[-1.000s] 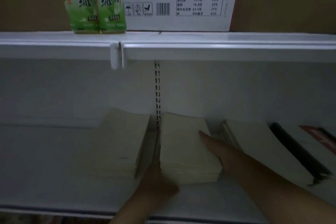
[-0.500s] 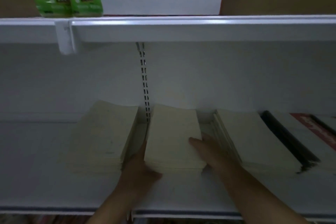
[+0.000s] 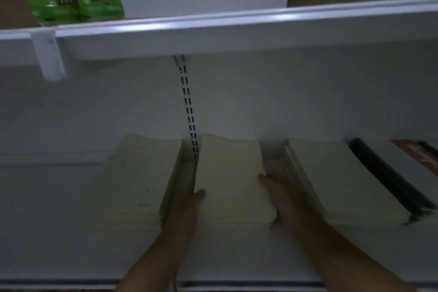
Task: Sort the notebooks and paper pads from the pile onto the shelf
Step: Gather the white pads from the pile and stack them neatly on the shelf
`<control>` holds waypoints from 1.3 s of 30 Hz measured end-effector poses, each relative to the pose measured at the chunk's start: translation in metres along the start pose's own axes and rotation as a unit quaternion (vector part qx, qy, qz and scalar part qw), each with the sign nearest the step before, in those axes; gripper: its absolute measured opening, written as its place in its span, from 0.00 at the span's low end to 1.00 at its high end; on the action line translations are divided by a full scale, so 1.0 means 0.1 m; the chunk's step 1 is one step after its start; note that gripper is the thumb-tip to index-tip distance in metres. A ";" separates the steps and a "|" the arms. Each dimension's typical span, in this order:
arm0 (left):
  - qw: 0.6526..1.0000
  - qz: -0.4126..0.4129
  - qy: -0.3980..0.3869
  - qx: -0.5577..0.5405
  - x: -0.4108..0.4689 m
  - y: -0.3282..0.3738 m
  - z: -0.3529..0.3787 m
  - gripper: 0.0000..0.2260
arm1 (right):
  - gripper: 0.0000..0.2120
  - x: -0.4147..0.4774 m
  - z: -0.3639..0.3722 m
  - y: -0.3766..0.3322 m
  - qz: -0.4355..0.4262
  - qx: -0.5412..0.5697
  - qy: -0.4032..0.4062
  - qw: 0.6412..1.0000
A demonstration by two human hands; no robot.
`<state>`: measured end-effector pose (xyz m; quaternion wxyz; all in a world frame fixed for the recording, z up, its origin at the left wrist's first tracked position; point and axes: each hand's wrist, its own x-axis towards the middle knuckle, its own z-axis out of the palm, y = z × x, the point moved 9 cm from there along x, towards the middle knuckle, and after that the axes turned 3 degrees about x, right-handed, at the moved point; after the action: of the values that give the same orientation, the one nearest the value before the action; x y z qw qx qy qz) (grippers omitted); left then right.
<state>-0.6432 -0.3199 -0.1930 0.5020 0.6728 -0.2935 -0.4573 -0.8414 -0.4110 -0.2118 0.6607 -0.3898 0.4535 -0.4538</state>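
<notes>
Cream middle stack (image 3: 233, 180) of pads sits on shelf (image 3: 59, 232), between left stack (image 3: 142, 180) and right stack (image 3: 336, 180). Left hand (image 3: 187, 201), right hand (image 3: 279, 194) clasp its sides, thumbs on top, other fingers hidden in gaps; likely squaring it into row.

A white shelf (image 3: 59, 232) is carrying three cream stacks of paper pads below the slotted upright (image 3: 189, 121) on its back wall. The left stack (image 3: 142, 178) is lying just left of the upright, the middle stack (image 3: 232, 178) just right of it, and the right stack (image 3: 336, 178) farther right. Black-edged notebooks (image 3: 388, 182) and a red-and-white cover (image 3: 412, 152) are lying farthest right of the upright.
</notes>
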 end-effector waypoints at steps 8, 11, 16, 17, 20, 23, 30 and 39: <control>0.998 0.061 -0.002 -0.009 -0.25 0.03 0.01 0.21 | 0.18 -0.17 0.03 -0.14 -0.035 -0.063 0.002 0.997; 0.996 0.087 -0.013 0.009 -0.30 0.08 0.02 0.21 | 0.14 -0.33 0.05 -0.24 -0.028 -0.082 0.017 0.996; 0.993 0.112 -0.032 0.030 -0.32 0.10 0.00 0.21 | 0.20 -0.63 0.08 -0.26 0.009 -0.124 0.062 0.990; 0.991 0.123 -0.036 0.031 -0.32 0.11 0.00 0.21 | 0.22 -0.73 0.07 -0.33 0.007 -0.159 0.069 0.985; 0.970 0.228 -0.034 0.080 -0.42 0.22 0.00 0.22 | 0.19 -0.95 -0.05 -0.64 -0.032 -0.240 0.072 0.968; 0.899 0.394 0.017 0.189 -0.66 0.47 -0.06 0.31 | 0.15 -1.16 -0.27 -1.05 -0.065 -0.242 0.047 0.967; 0.907 0.338 -0.214 0.130 -1.41 0.49 0.95 0.14 | 0.23 -0.82 -1.41 -1.31 -0.056 -0.515 0.172 0.838; 0.986 -0.014 -0.143 0.083 -0.68 0.13 2.22 0.20 | 0.33 -0.42 -1.60 -1.14 -0.072 -0.588 0.086 0.801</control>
<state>-0.8717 -0.3565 -0.1761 0.3908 0.6436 -0.3894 -0.5305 -1.0297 -0.4199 -0.1414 0.2282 -0.6943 0.6590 -0.1775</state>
